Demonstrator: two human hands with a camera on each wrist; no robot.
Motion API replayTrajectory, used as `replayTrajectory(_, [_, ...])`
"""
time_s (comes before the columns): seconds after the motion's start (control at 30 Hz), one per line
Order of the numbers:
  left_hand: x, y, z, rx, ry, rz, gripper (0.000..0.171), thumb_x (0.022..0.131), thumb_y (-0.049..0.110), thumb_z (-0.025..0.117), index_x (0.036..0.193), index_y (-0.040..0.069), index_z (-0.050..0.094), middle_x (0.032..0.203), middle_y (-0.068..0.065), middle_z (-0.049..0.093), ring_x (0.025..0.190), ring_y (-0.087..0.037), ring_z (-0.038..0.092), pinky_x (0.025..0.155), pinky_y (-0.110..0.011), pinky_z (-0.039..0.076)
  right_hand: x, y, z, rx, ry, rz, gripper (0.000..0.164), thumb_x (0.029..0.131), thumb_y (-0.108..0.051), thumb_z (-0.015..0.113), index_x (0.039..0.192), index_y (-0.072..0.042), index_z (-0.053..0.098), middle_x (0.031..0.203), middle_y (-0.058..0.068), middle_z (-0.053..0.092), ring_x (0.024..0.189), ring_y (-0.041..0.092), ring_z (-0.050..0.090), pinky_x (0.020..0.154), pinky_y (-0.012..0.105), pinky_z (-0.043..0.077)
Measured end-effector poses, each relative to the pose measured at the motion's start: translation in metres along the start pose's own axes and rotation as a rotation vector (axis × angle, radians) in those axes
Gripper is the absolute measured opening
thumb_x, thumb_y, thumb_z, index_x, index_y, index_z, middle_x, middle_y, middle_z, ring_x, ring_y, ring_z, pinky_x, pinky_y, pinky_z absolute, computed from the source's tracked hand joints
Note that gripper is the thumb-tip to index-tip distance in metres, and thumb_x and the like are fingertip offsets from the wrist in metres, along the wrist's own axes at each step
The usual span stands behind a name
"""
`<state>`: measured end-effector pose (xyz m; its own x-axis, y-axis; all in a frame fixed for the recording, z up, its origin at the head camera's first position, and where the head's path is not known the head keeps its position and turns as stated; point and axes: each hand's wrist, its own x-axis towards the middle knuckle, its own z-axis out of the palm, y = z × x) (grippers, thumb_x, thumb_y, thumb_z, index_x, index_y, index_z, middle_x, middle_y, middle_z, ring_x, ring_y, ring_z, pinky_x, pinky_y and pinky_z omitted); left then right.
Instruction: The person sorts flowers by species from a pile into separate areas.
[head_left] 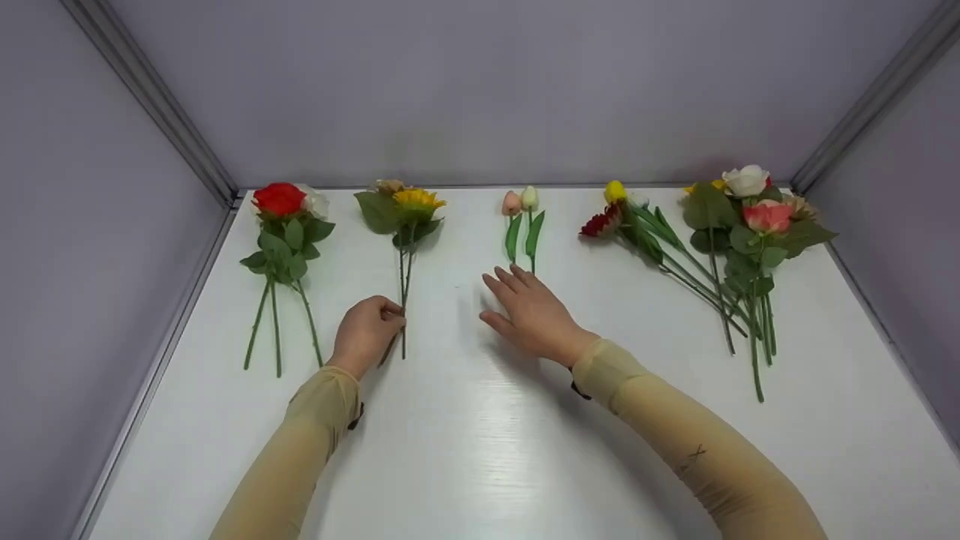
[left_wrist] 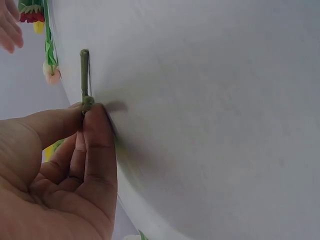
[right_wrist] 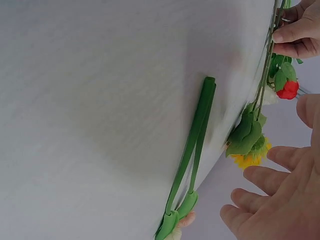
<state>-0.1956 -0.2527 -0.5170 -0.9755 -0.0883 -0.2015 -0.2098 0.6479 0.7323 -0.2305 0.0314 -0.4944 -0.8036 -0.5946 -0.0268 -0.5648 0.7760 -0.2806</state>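
Between thumb and fingertips my left hand (head_left: 366, 331) pinches the lower stem of a yellow sunflower (head_left: 417, 205). A tan flower (head_left: 390, 187) lies beside it, its stem running close along the same line. In the left wrist view a green stem end (left_wrist: 84, 72) sticks out past the fingertips. My right hand (head_left: 535, 313) hovers with spread fingers over the lower stems of a pink tulip (head_left: 511, 203) and a white tulip (head_left: 530, 198), hiding them in the head view. The right wrist view shows the tulip stems (right_wrist: 197, 125) lying together, apart from the fingers.
To the left lie a red rose (head_left: 278, 199) and a white rose (head_left: 315, 202). On the right, a dark red flower (head_left: 601, 222), a yellow tulip (head_left: 615, 191), a white rose (head_left: 746, 181) and a pink rose (head_left: 768, 216) have crossing stems. A grey wall (head_left: 480, 90) stands behind the white table (head_left: 465, 465).
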Motion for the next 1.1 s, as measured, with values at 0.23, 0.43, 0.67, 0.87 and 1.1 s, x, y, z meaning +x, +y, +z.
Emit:
replayTrajectory(0.23, [0.001, 0.003, 0.0, -0.013, -0.037, -0.036, 0.028, 0.099, 0.017, 0.065, 0.121, 0.001, 0.068, 0.114, -0.014, 0.068, 0.104, -0.028, 0.063, 0.089, -0.042, 0.052, -0.001, 0.003, 0.002, -0.001, -0.019, 0.012, 0.068, 0.108, -0.051, 0.045, 0.161, -0.01, 0.033, 0.165, 0.015, 0.029, 0.154, 0.035, 0.019, 0.125, 0.044, 0.014])
replayTrajectory(0.43, [0.0, 0.003, -0.002, -0.016, -0.05, -0.034, 0.032, 0.099, 0.02, 0.068, 0.124, 0.001, 0.067, 0.116, -0.014, 0.067, 0.104, -0.028, 0.062, 0.087, -0.041, 0.052, -0.004, 0.007, 0.001, 0.0, -0.012, 0.01, 0.068, 0.108, -0.051, 0.044, 0.161, -0.009, 0.033, 0.165, 0.016, 0.03, 0.154, 0.035, 0.018, 0.125, 0.044, 0.013])
replayTrajectory(0.67, [0.0, 0.004, -0.006, 0.013, -0.018, -0.021, 0.042, 0.099, 0.028, 0.068, 0.13, 0.0, 0.063, 0.118, -0.016, 0.064, 0.103, -0.03, 0.061, 0.088, -0.044, 0.051, -0.009, 0.015, -0.003, 0.01, -0.003, 0.035, 0.067, 0.108, -0.051, 0.044, 0.16, -0.009, 0.035, 0.164, 0.015, 0.03, 0.154, 0.035, 0.018, 0.125, 0.044, 0.013])
replayTrajectory(0.87, [-0.001, 0.019, -0.002, 0.106, 0.082, 0.114, 0.057, 0.1, 0.032, 0.068, 0.147, 0.005, 0.052, 0.14, -0.019, 0.05, 0.129, -0.035, 0.049, 0.106, -0.049, 0.044, -0.014, 0.036, -0.012, 0.018, 0.052, 0.081, 0.066, 0.107, -0.049, 0.049, 0.158, -0.009, 0.039, 0.162, 0.016, 0.036, 0.152, 0.037, 0.024, 0.124, 0.048, 0.019])
replayTrajectory(1.1, [-0.013, 0.055, 0.029, 0.292, 0.061, 0.388, 0.071, 0.1, 0.036, 0.068, 0.159, 0.012, 0.038, 0.162, -0.014, 0.033, 0.149, -0.033, 0.027, 0.121, -0.049, 0.027, -0.028, 0.085, -0.03, 0.074, 0.241, 0.188, 0.051, 0.108, -0.036, 0.052, 0.147, -0.003, 0.054, 0.145, 0.019, 0.055, 0.136, 0.04, 0.046, 0.114, 0.053, 0.035])
